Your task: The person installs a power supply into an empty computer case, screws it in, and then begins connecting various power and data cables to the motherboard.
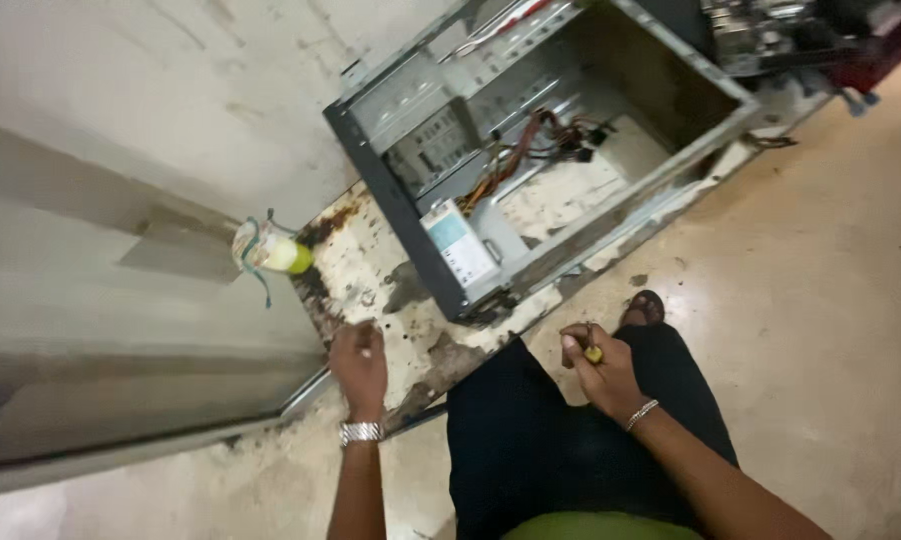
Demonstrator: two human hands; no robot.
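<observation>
**Hands at the rusty bench edge, open computer case above**

I am looking down at 2 hands working low in the middle of the frame. The left hand (359,362) is resting knuckles-up on the stained, rusty bench top (371,275), fingers curled under; I cannot tell whether anything is sitting inside them. A metal watch (361,432) is sitting on that wrist.

The right hand (599,372) is closing into a fist just right of centre, over the dark trousers (531,440), and it is gripping a small tool with a yellow handle (594,353), of which only the yellow end is showing between the fingers. A thin bracelet (642,412) is hanging on that wrist. A sandalled foot (646,306) is showing just above the fist on the tan floor (821,320).

The open computer case (531,150) is lying on the bench in the upper middle of the frame, well apart from both hands, with its side panel off. Inside, a bundle of orange and red wires (531,150) is trailing across the bottom, and a pale drive with a blue label (458,245) is sitting at the near corner.

At the left, a small yellow-green bottle wrapped in cord (276,255) is lying at the bench edge, near a grey wall (121,330).
</observation>
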